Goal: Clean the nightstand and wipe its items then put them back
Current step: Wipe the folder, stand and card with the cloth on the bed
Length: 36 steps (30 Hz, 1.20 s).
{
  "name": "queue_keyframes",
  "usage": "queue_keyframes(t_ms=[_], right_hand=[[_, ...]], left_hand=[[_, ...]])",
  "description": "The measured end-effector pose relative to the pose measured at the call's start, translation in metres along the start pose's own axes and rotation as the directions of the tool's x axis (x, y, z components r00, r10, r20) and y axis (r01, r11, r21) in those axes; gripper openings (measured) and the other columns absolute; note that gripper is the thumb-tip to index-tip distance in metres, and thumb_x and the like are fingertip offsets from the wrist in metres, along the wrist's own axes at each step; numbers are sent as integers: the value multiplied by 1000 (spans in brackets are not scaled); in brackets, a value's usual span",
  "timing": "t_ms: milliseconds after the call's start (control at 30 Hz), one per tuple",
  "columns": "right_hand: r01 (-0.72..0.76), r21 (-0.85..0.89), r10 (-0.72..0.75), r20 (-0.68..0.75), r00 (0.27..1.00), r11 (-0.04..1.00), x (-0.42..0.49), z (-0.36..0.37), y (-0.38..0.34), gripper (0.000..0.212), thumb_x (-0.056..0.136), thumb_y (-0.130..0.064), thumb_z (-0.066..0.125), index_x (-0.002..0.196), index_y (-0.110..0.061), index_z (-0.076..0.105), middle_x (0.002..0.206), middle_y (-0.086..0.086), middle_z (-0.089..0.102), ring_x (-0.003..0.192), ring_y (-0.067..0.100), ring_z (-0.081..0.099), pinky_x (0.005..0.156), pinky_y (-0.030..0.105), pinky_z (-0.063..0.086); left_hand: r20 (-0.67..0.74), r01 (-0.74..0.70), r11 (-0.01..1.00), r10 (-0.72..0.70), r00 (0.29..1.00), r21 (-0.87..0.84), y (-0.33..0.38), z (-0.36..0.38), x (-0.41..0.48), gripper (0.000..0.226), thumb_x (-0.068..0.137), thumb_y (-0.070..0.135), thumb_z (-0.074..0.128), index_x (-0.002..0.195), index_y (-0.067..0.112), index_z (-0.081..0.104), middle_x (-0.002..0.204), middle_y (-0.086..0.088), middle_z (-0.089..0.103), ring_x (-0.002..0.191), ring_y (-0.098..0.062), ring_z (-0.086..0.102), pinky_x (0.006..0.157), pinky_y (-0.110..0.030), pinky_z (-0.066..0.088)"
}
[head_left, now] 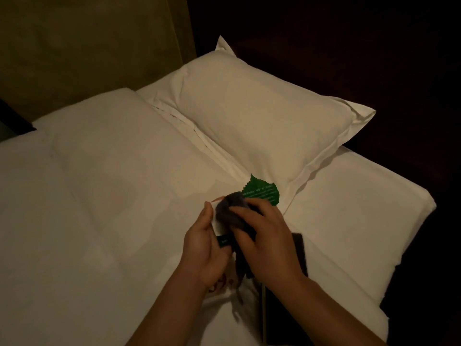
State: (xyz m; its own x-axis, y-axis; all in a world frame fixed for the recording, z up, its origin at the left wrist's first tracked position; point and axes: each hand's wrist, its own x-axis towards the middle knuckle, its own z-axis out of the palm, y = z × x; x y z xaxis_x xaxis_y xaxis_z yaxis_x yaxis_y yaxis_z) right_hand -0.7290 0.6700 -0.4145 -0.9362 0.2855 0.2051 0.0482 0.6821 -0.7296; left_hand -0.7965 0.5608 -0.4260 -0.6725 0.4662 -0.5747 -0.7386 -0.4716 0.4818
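Note:
My left hand (203, 248) holds a small white card (217, 222) with a green strip at its lower edge, upright above the bed. My right hand (264, 236) grips a dark grey cloth (230, 208) and presses it against the card's face. A green leaf-shaped card (262, 191) lies on the sheet just beyond my hands, near the pillow's corner. A dark flat folder (298, 250) lies on the bed under my right wrist. A white printed sheet with red marks (224, 285) lies under my left wrist.
A white pillow (262, 121) sits at the head of the white bed (99, 196). The bed's right edge (409, 221) drops into dark floor. An olive headboard wall (87, 46) stands behind. The room is dim.

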Motion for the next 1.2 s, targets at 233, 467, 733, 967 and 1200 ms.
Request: queue_keyframes(t_ms=[233,467,733,967,1200], right_hand=[[72,-217,-64,42,997,974,-10,-21,9,36,81,-22,67,117,-27,68,126,-1,57,109,21,52,85,29,48],[-199,-101,167,-260,951,975,10,-53,32,31,87,-23,65,117,-23,68,114,0,61,102,24,59,84,33,50],[67,-256,-65,15,998,964,1,-25,8,35,87,-24,62,121,-28,65,125,1,58,105,24,52,83,34,49],[-275,-168,237,-216,947,947,-17,-64,70,32,90,-17,61,122,-19,66,115,5,61,101,28,58,82,34,48],[158,-292,-138,88,986,943,-32,-34,28,37,84,-21,63,121,-23,65,126,2,58,104,22,52,81,28,47]], left_hand=[[68,-12,996,18,997,-89,-3,-6,-12,55,95,48,43,129,8,64,126,-21,65,109,-35,65,93,-48,50],[15,-52,998,52,999,-35,-14,-5,-8,54,98,53,38,130,16,62,127,-20,67,119,-44,60,94,-57,50],[45,29,999,-27,999,-41,-26,2,-9,54,92,52,47,125,13,67,119,-19,70,107,-35,67,92,-47,54],[-100,-93,995,95,990,20,-25,-16,-6,50,98,52,41,119,16,69,119,-20,71,111,-43,65,86,-60,55],[-190,-59,998,59,980,4,-34,-6,-2,61,97,57,39,128,9,62,122,-25,68,114,-40,63,85,-54,57]])
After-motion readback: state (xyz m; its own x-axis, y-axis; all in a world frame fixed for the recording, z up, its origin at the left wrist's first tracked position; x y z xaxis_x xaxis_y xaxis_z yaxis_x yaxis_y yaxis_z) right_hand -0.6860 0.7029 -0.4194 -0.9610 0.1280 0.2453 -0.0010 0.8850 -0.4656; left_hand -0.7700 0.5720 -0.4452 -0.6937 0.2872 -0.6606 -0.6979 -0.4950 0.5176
